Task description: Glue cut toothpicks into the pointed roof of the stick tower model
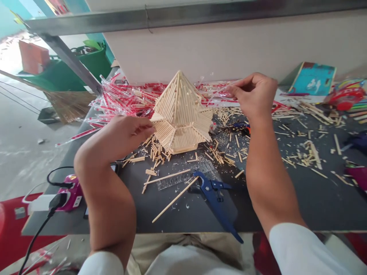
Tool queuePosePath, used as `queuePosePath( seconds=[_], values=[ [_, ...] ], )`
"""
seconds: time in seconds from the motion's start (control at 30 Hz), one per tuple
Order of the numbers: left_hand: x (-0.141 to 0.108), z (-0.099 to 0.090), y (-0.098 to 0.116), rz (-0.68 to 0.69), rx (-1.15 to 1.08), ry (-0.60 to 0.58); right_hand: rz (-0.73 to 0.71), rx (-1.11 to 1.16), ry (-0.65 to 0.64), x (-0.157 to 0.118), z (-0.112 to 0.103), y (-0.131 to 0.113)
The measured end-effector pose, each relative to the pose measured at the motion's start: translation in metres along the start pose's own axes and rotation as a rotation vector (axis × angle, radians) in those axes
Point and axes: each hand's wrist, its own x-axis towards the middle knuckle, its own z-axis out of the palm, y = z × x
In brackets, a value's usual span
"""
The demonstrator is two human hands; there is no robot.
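A pagoda-like model [183, 110] built of thin wooden sticks stands upright on the dark table, with a pointed upper roof and a flared lower one. My left hand [126, 133] is closed at the left edge of the lower roof, thumb and fingers pinching it. To the right of the peak, my right hand [255, 93] is raised in a pinch, apart from the model. A thin pale strand seems to run from its fingertips, but I cannot make out what it is. In front lie a blue pipe cutter [215, 198], a clear ruler [177, 180] and a loose stick [174, 199].
Red-and-clear plastic wrappers [120, 99] are heaped behind the model. Cut stick pieces [311, 152] litter the table [309, 206]. A purple power adapter [71, 191] with cables sits at the left edge. A metal bar [183, 17] crosses above; a turquoise box [312, 79] leans behind.
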Motion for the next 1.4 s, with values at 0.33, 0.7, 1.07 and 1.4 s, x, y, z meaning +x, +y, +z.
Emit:
queuePosePath(
  seconds=[0.33,0.7,1.07,1.4],
  values=[
    [-0.001,0.001,0.022,0.107,-0.020,-0.045,0.099,0.031,-0.051,-0.011,-0.005,-0.015],
    [0.009,0.009,0.041,0.169,-0.010,-0.015,-0.147,-0.052,-0.060,-0.035,-0.025,-0.076],
    [0.005,0.019,0.063,0.110,0.040,0.060,-0.429,-0.334,-0.107,-0.057,0.018,-0.114],
    [-0.001,0.052,0.060,-0.034,-0.110,0.322,-0.320,-0.208,-0.128,-0.069,0.044,-0.111]
  ],
)
